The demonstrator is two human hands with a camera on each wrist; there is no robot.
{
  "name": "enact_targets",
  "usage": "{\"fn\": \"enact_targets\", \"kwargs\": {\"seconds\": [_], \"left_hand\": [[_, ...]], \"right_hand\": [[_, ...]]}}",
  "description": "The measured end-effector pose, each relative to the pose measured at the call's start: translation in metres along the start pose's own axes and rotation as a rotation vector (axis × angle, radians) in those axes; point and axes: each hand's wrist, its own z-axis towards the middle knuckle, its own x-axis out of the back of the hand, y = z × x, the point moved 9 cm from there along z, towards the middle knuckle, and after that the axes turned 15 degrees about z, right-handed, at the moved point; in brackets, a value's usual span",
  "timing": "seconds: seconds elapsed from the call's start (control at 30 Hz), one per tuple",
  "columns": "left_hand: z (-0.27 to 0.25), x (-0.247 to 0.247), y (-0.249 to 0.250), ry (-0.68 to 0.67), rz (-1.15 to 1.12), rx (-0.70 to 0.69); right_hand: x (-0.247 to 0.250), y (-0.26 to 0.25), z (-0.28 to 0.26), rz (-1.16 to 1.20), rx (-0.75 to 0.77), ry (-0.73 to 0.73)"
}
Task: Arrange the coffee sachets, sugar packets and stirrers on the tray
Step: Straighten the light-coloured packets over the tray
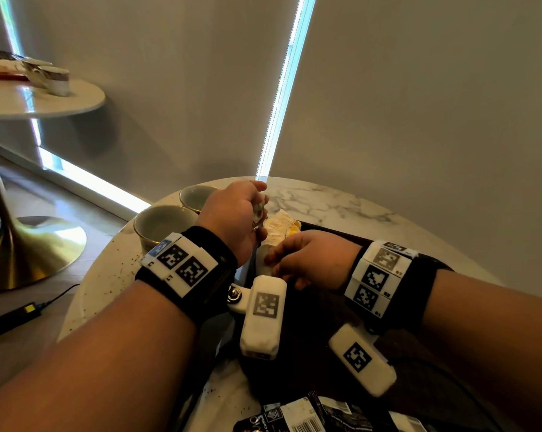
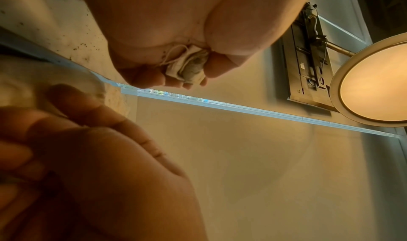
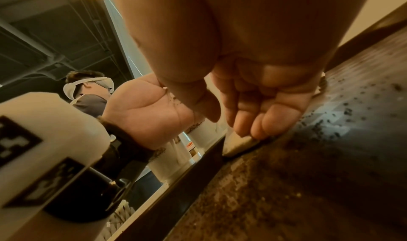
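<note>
Black wristbands [image 1: 201, 275] carry white coded marker blocks [image 1: 179, 263].

Dark tray [image 1: 332, 232] on the marble bench, floor scattered with dark granules, under the right grip [image 1: 307, 260]. Pale flat packet [image 3: 239, 144] lies on the tray floor against its near rim, right grip fingertips [image 3: 259, 128] touching it. Crumpled whitish sachet with string [image 2: 189, 67] bunched inside the left grip [image 1: 232, 219], raised above the tray's far edge. Black-and-white printed sachets [image 1: 310, 414] lie flat near the bench's front edge, well behind both grips.
</note>
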Motion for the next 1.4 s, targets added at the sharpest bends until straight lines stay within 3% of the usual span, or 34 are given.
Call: {"fn": "enact_targets", "kwargs": {"seconds": [0.3, 0.53, 0.83, 1.03, 1.4], "left_hand": [[0.0, 0.001, 0.001, -0.008, -0.008, 0.011], [0.0, 0.0, -0.003, -0.01, -0.006, 0.015], [0.004, -0.005, -0.012, -0.041, 0.056, 0.105], [0.004, -0.01, -0.023, -0.092, 0.111, 0.154], [0.004, -0.01, -0.02, -0.074, 0.124, 0.136]], "right_hand": [[0.004, -0.002, -0.001, 0.077, -0.046, 0.026], [-0.011, 0.006, -0.006, 0.189, -0.064, -0.1], [0.001, 0.011, 0.006, 0.417, -0.113, -0.011], [0.041, 0.018, 0.013, 0.495, -0.073, 0.251], [0.033, 0.018, 0.014, 0.618, -0.05, 0.193]]}}
